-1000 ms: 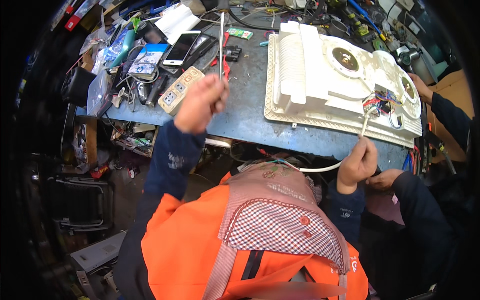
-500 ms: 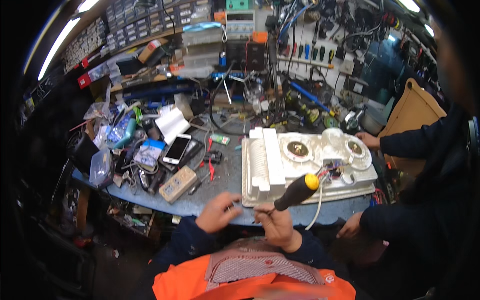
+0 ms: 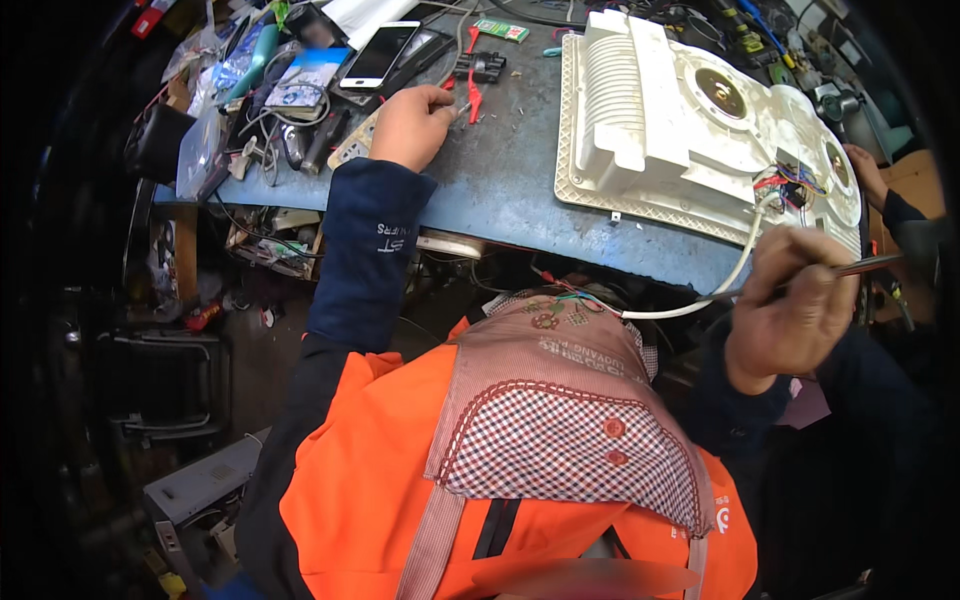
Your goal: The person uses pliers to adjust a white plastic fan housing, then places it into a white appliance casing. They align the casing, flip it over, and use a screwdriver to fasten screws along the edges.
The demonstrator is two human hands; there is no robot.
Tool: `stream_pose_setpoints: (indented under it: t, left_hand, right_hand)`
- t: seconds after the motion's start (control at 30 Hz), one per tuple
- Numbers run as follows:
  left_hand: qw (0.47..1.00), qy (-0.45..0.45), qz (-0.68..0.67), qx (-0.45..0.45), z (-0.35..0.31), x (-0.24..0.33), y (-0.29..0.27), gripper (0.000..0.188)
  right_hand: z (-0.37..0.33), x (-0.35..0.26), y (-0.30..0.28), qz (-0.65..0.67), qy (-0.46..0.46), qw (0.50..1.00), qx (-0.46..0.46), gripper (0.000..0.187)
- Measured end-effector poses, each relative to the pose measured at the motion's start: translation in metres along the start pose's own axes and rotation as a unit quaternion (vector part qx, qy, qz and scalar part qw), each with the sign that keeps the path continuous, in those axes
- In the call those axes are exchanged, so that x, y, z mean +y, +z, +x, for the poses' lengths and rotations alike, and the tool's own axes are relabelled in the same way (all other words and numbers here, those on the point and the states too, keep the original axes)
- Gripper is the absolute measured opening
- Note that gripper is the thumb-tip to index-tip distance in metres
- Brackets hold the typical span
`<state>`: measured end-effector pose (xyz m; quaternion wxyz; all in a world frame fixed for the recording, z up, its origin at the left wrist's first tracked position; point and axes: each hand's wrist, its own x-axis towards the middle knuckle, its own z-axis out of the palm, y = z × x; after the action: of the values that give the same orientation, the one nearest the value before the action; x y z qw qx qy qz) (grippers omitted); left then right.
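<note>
My left hand reaches over the blue workbench, fingers curled beside a black connector with red clips. What its fingertips pinch, if anything, is too small to make out. Under that hand a beige power strip is partly covered. My right hand is raised off the front edge, closed around a slim dark tool whose kind I cannot tell. Behind it stands a white plastic appliance housing with round metal discs and exposed wires. Its white cable hangs past the bench edge.
Left of my left hand lie a white phone, a blue-and-white packet and a clear plastic box. Another person's hand is at the housing's right end. A dark chair stands at lower left.
The view has tilted down. My left hand has gone forward-left to the black connector. My right hand has moved right, away from the left; the black-and-yellow screwdriver handle no longer shows.
</note>
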<state>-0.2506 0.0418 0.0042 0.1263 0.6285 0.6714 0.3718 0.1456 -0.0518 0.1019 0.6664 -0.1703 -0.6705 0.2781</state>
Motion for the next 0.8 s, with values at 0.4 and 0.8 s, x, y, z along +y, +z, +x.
stream_pose_setpoints:
  t: [0.4, 0.8]
  left_hand:
    - [0.984, 0.061, 0.154, -0.060, -0.003, -0.001, 0.012, 0.023]
    - [0.924, 0.092, -0.365, -0.067, 0.001, 0.082, -0.007, 0.011]
  right_hand:
    - [-0.108, 0.094, -0.003, -0.030, 0.232, 0.966, 0.108, 0.026]
    - [-0.057, 0.061, 0.013, 0.045, 0.105, 0.976, 0.185, 0.033]
